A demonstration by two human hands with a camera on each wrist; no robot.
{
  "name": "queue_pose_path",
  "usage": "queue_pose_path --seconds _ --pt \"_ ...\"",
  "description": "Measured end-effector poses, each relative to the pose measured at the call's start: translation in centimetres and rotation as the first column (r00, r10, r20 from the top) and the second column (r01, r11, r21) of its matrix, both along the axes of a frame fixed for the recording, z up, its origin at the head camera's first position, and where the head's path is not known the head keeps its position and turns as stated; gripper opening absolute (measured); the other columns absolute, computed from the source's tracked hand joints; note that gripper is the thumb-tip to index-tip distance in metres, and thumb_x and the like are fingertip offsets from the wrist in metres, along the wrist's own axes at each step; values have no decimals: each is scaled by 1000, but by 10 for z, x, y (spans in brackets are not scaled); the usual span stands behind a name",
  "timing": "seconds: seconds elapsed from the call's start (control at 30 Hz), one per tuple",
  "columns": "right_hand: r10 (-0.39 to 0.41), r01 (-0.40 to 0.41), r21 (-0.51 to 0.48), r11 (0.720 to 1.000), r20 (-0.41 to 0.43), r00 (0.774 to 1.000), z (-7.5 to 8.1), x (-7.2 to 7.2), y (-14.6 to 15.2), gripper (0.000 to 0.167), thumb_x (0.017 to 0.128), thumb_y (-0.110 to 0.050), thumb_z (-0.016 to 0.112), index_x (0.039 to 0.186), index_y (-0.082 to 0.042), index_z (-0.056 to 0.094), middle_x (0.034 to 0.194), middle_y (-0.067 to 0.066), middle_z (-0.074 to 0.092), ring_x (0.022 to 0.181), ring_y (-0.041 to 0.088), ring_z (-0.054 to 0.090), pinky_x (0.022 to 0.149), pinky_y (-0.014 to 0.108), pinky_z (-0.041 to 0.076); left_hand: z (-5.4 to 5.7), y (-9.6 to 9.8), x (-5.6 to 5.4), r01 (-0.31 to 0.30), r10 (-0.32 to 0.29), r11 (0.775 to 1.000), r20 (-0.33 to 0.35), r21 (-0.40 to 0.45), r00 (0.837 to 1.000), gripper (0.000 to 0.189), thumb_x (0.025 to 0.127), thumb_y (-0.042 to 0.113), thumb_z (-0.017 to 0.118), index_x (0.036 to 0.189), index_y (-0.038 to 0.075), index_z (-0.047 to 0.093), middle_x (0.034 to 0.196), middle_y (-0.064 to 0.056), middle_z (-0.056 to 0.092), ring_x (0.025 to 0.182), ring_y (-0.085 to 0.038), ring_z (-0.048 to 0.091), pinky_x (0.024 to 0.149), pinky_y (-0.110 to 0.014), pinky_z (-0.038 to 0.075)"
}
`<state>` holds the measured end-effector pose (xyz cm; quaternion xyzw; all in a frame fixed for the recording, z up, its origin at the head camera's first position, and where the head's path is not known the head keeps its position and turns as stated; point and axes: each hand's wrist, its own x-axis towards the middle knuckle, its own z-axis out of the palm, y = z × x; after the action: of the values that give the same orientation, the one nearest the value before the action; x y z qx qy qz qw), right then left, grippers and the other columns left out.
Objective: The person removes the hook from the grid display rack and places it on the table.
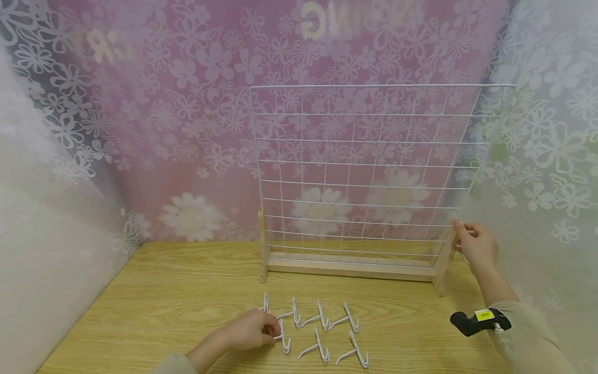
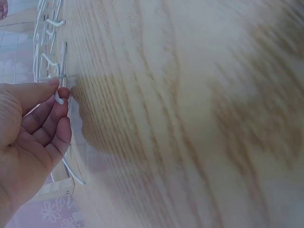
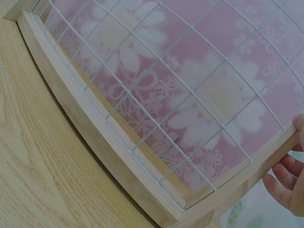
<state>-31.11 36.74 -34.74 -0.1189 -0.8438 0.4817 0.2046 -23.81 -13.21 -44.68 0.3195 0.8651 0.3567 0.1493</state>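
Observation:
My left hand [image 1: 252, 330] pinches a white wire hook [image 1: 284, 343] between thumb and fingertips at the table's front. In the left wrist view the hook's bent tip [image 2: 59, 99] pokes out past the fingers of that hand [image 2: 35, 123]. A white wire grid [image 1: 359, 176] stands upright in a wooden base [image 1: 350, 268]. On its right side my right hand [image 1: 478, 248] holds the wooden upright [image 1: 447, 254]. Thumb and fingers of this hand [image 3: 290, 183] lie on either side of that post [image 3: 256, 173] in the right wrist view.
More white hooks lie on the wood-grain table [image 1: 163, 291], among them a back-row hook [image 1: 347, 316] and a front-row hook [image 1: 357, 350]. A pink flowered curtain [image 1: 196, 156] hangs behind the grid. A black device [image 1: 481, 321] sits on the right sleeve.

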Motion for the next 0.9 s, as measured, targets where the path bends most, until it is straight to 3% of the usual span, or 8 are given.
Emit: queue_pose_path --seconds 0.23,0.33,0.6,0.73,0.8,0.9 --pt "0 0 1 1000 -6 1000 -1 -1 1 67 94 -49 41 127 9 44 119 30 48 63 -7 51 58 18 51 -2 0 0 4 -4 1000 -12 -5 1000 12 78 0 71 78 10 65 69 12 56 62 2 48 56 -18 44" --pt "8 -8 -1 1000 -17 1000 -1 -1 1 65 94 -47 42 125 10 45 117 30 48 64 -6 51 59 19 52 0 -4 0 16 -16 1000 -59 -7 998 9 79 2 70 79 10 66 72 12 57 66 2 50 59 -18 45" --pt "-48 48 13 999 -28 998 5 1 4 64 94 -47 40 124 9 46 114 27 50 58 -7 52 55 16 49 19 -19 -8 -36 38 999 -117 15 992 3 85 5 65 88 4 66 78 8 59 70 -2 52 62 -22 46" --pt "-74 78 93 993 -50 996 10 1 1 60 95 -45 40 122 8 49 115 26 52 60 -12 46 54 12 45 27 -27 -13 -77 78 997 -162 12 984 5 86 6 64 90 4 66 79 6 60 70 -4 53 62 -23 46" --pt "-85 93 143 985 -64 994 12 2 -1 58 96 -43 39 120 8 51 114 26 53 66 -2 51 59 15 44 31 -31 -15 -94 96 995 -181 16 979 7 86 8 64 91 3 66 79 5 61 70 -5 54 61 -23 47" --pt "-74 92 225 970 -89 993 13 3 -5 54 97 -39 39 117 9 54 111 27 54 84 22 56 68 29 42 34 -37 -18 -123 125 992 -219 21 968 9 88 11 63 91 3 66 80 2 62 69 -5 54 60 -24 47"
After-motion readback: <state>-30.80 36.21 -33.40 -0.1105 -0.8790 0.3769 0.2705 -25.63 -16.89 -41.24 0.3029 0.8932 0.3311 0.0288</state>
